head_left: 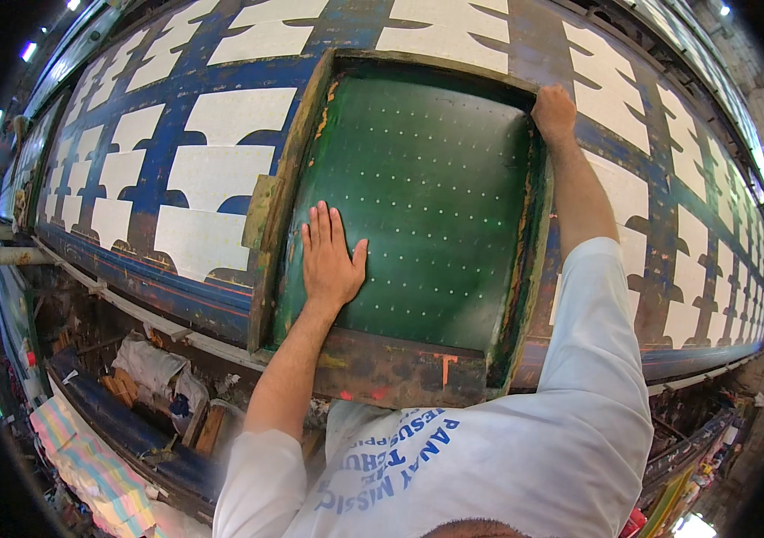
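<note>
A wooden-framed printing screen (400, 363) lies on the long table in front of me. Its green mesh (418, 215) carries rows of small pale dots. My left hand (332, 266) rests flat on the left part of the mesh, fingers stretched and thumb apart, holding nothing. At the far right corner of the frame, my right hand (555, 113) is closed on the wood. A small wooden block (261, 211) is fixed to the frame's left side. White cut fabric pieces (225, 172) lie in rows on the table around the screen; those beneath it are hidden.
The blue, worn table (144, 211) stretches away to both sides, with a rail (153, 318) along its near edge. Below at the left are crumpled cloth (153, 368) and a stack of pastel striped material (99, 466). Another printing table (713, 85) runs behind.
</note>
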Motion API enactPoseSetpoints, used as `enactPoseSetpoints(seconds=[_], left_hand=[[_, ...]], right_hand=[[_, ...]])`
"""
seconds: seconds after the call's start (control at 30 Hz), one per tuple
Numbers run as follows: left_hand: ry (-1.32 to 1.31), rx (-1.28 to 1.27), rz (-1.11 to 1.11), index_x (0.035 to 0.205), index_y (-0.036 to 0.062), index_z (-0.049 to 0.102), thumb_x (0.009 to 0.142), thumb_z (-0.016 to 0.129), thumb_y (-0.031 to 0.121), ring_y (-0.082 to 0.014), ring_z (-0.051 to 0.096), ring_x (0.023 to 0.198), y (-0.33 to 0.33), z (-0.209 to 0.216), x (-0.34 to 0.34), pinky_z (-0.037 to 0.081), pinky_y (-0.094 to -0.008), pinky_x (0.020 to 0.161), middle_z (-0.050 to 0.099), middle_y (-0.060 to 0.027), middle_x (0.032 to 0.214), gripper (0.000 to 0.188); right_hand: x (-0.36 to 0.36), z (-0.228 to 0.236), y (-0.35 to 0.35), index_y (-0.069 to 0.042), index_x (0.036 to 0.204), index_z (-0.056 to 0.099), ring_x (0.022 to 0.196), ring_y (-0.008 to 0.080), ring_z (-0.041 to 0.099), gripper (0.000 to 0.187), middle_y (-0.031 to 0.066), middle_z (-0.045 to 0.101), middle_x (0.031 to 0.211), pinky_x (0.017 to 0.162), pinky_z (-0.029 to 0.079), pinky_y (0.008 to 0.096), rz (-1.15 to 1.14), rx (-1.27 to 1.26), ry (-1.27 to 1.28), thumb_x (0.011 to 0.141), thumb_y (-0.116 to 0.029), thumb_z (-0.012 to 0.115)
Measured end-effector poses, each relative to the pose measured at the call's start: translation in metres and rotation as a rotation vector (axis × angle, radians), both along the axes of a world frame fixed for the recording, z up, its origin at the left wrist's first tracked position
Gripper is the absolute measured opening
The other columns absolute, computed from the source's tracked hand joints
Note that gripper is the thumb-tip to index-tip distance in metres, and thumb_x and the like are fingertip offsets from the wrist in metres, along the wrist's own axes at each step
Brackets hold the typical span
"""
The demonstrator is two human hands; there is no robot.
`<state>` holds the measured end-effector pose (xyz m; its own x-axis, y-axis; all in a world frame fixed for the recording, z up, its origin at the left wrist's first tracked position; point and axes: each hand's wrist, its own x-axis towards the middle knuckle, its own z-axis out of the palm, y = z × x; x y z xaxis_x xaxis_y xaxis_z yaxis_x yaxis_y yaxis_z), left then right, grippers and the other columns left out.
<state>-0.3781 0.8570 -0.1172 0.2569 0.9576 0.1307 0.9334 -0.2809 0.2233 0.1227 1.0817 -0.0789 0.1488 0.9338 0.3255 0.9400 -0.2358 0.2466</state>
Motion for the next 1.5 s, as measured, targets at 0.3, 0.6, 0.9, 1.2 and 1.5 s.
enactPoseSetpoints(seconds=[0.3, 0.6, 0.9, 1.2, 1.5], left_hand=[[-0.013, 0.011, 0.006, 0.162, -0.0092, 0.036, 0.105, 0.057, 0.045, -0.0412, 0.02, 0.164, -0.001, -0.003, -0.001, 0.015, -0.0556, 0.134, 0.025, -0.0275, 0.175, 0.082], [0.001, 0.001, 0.014, 0.162, -0.0091, 0.036, 0.106, 0.057, 0.046, -0.0418, 0.02, 0.164, 0.0, -0.001, 0.0, 0.014, -0.0558, 0.134, 0.025, -0.0277, 0.175, 0.081], [0.028, 0.008, -0.002, 0.162, -0.0103, 0.036, 0.106, 0.052, 0.05, -0.0432, 0.019, 0.164, 0.001, -0.01, 0.0, 0.013, -0.0564, 0.134, 0.025, -0.03, 0.174, 0.083], [0.054, -0.239, -0.492, 0.166, -0.0095, 0.023, 0.107, 0.055, 0.053, -0.0449, 0.01, 0.166, -0.009, 0.018, -0.056, 0.01, -0.0553, 0.135, 0.011, -0.0319, 0.177, 0.092], [-0.537, -0.421, -0.525, 0.12, -0.0022, 0.074, 0.104, 0.068, 0.015, -0.0279, 0.077, 0.103, -0.069, 0.092, -0.15, 0.06, -0.0449, 0.089, 0.078, -0.0147, 0.119, 0.024]], right_hand=[[0.04, 0.046, -0.018, -0.007, 0.106, 0.078, 0.1, 0.0338, 0.078, 0.023, 0.0139, 0.082, 0.102, 0.086, 0.06, 0.0451, -0.092, 0.173, 0.563, 0.089, -0.021, 0.072], [-0.019, 0.004, -0.036, -0.006, 0.111, 0.075, 0.106, 0.0419, 0.072, 0.022, 0.019, 0.076, 0.11, 0.093, 0.058, 0.0521, 0.268, 0.028, 0.329, 0.093, -0.01, 0.063], [-0.14, -0.077, -0.036, -0.011, 0.168, 0.035, 0.163, 0.0466, 0.021, 0.071, 0.0238, 0.024, 0.177, 0.129, 0.015, 0.0665, 0.058, -0.202, 0.209, 0.113, -0.055, 0.036], [-0.329, -0.054, -0.13, -0.013, 0.167, 0.039, 0.163, 0.0386, 0.024, 0.064, 0.0186, 0.03, 0.176, 0.133, 0.017, 0.0573, 0.819, -0.221, 0.211, 0.114, -0.048, 0.039], [-0.317, -0.022, -0.228, -0.015, 0.163, 0.046, 0.165, 0.0347, 0.022, 0.056, 0.0146, 0.035, 0.174, 0.135, 0.016, 0.0545, 1.281, -0.569, 0.412, 0.113, -0.04, 0.047]])
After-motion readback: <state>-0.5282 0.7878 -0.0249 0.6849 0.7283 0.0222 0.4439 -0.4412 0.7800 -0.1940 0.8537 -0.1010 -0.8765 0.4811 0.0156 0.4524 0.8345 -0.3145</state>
